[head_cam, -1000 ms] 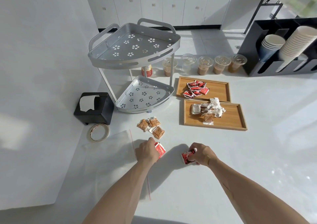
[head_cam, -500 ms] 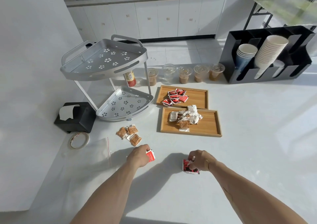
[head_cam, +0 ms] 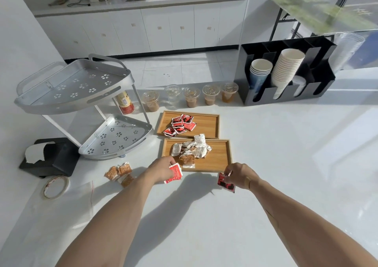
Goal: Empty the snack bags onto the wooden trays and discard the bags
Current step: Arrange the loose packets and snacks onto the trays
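Observation:
My left hand (head_cam: 161, 169) grips a few red snack packets (head_cam: 174, 173) just above the counter, at the near left corner of the nearer wooden tray (head_cam: 222, 154). My right hand (head_cam: 238, 174) holds other red packets (head_cam: 225, 181) at that tray's near right corner. The nearer tray carries a heap of white and brown wrapped snacks (head_cam: 192, 151). The farther wooden tray (head_cam: 206, 123) holds a pile of red packets (head_cam: 181, 124). Three brown snack packets (head_cam: 120, 173) lie on the counter to the left. An empty clear zip bag (head_cam: 67, 203) lies flat at the left.
A two-tier metal corner rack (head_cam: 81, 94) stands at the left, with a black tissue box (head_cam: 49, 158) and a roll of tape (head_cam: 55, 187) near it. Lidded drink cups (head_cam: 191, 95) line the back edge. A black cup holder (head_cam: 286, 76) with paper cups stands at the right.
Both hands have lifted their red packets off the counter and carried them forward towards the nearer tray. The view has tilted up, showing more of the room.

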`<state>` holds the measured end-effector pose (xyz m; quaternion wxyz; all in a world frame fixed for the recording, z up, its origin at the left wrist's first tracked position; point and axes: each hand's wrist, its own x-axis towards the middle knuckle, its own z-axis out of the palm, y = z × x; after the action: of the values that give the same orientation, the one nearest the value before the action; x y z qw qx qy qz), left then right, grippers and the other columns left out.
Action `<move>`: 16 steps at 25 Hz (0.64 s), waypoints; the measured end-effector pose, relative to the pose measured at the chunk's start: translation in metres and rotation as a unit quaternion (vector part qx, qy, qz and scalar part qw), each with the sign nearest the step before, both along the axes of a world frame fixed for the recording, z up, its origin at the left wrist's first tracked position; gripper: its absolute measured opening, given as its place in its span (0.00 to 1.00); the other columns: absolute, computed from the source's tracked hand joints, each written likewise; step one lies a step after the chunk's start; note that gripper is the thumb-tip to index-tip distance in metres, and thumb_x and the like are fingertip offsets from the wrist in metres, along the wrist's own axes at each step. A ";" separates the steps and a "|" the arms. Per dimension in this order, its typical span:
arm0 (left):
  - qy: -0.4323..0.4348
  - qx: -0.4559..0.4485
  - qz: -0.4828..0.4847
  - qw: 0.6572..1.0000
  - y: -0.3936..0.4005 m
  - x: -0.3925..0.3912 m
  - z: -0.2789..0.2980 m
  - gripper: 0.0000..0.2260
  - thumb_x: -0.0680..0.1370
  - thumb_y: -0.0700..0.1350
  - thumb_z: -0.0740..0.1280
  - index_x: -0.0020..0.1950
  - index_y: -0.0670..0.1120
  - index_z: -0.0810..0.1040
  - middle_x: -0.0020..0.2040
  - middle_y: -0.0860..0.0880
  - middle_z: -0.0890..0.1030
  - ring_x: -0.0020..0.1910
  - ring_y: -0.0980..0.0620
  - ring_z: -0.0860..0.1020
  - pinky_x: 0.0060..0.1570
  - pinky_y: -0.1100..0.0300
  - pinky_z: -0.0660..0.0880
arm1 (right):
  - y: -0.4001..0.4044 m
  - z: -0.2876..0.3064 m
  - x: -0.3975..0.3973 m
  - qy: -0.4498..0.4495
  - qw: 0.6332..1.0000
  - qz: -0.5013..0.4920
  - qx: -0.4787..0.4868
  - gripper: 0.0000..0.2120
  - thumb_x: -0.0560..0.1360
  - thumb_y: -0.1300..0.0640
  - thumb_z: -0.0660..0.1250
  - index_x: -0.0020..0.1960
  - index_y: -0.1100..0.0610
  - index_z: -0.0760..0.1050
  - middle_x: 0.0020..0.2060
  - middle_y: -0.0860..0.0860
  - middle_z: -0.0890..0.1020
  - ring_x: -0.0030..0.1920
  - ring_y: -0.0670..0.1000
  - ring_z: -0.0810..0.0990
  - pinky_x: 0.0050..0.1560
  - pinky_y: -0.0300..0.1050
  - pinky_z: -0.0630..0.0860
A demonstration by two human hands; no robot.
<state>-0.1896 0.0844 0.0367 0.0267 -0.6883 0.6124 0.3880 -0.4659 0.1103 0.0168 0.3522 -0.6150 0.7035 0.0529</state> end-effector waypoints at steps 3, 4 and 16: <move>0.004 -0.005 -0.015 1.000 -0.032 -0.013 0.010 0.15 0.71 0.36 0.70 0.54 0.50 0.74 0.53 0.46 0.80 0.48 0.48 0.79 0.44 0.55 0.77 | -0.028 0.008 -0.013 0.003 1.000 -0.003 -0.014 0.11 0.71 0.54 0.68 0.53 0.48 0.78 0.45 0.50 0.81 0.47 0.53 0.80 0.42 0.43 0.75; 0.003 -0.005 -0.018 1.000 -0.045 -0.016 0.013 0.16 0.71 0.36 0.70 0.56 0.49 0.75 0.54 0.46 0.80 0.48 0.49 0.79 0.42 0.56 0.77 | -0.040 0.010 -0.016 0.004 1.000 -0.003 -0.016 0.10 0.71 0.54 0.68 0.52 0.48 0.78 0.46 0.50 0.81 0.47 0.53 0.80 0.41 0.43 0.75; -0.025 -0.049 -0.074 0.996 -0.195 -0.066 0.009 0.13 0.74 0.37 0.67 0.56 0.46 0.76 0.52 0.45 0.79 0.49 0.46 0.78 0.43 0.53 0.76 | -0.191 0.007 -0.007 0.026 0.998 0.026 -0.056 0.10 0.76 0.51 0.66 0.52 0.55 0.81 0.45 0.54 0.84 0.46 0.54 0.81 0.40 0.46 0.76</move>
<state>-0.2552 -0.1110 0.0460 0.0369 -0.6513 0.6788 0.3372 -0.4731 -0.0805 0.0241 0.2972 -0.6503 0.6981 0.0383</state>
